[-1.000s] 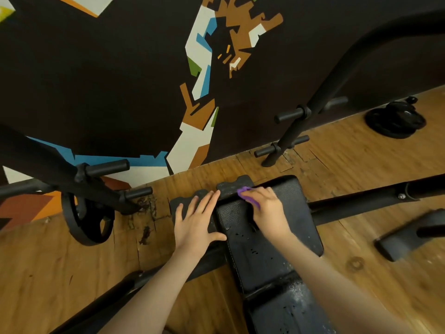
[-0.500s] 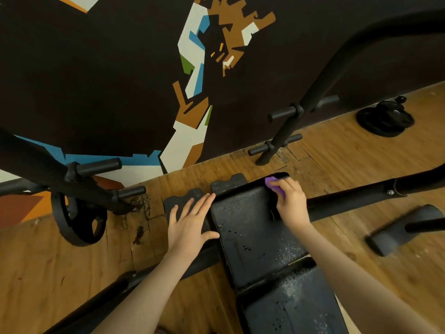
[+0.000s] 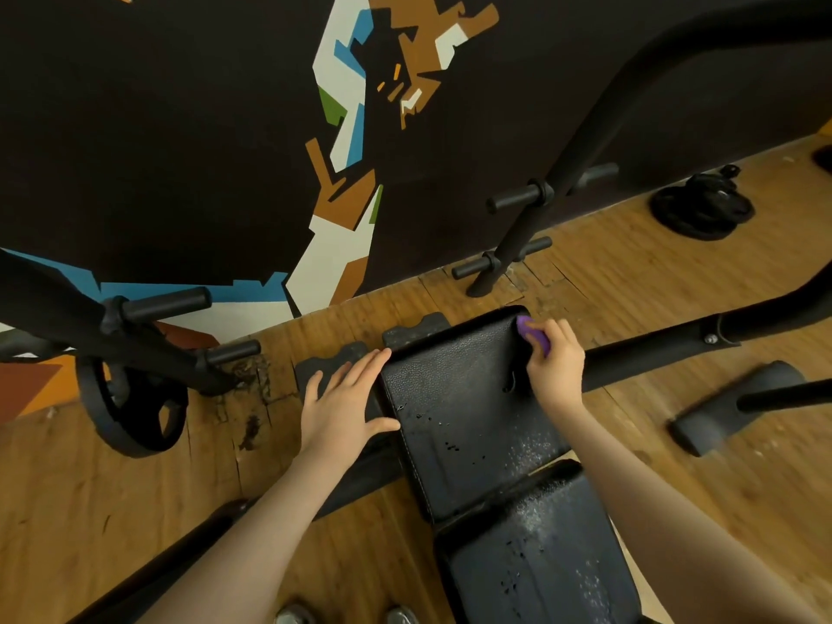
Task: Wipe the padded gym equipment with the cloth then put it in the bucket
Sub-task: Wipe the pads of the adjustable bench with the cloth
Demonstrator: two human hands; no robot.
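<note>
The right hand [image 3: 556, 369] sits at the far right corner of the black pad [image 3: 459, 412], its fingers curled round a purple cloth [image 3: 533, 333], most of which is hidden inside the grip. The cloth touches the pad near that corner. The left hand [image 3: 344, 405] lies flat on the pad's left edge, fingers straight and slightly spread, thumb pointing right across the leather. The pad's surface is cracked, with small dark flakes and a pale dusty patch toward its near right side. A second pad [image 3: 535, 551] adjoins it nearer the camera. A black bar [image 3: 653, 355] runs off to the right from under the pad. On the wooden floor [image 3: 630, 263], a weight plate [image 3: 130, 407] leans at the left under a rack, and more plates [image 3: 702, 209] lie far right by the dark painted wall [image 3: 180, 128].
</note>
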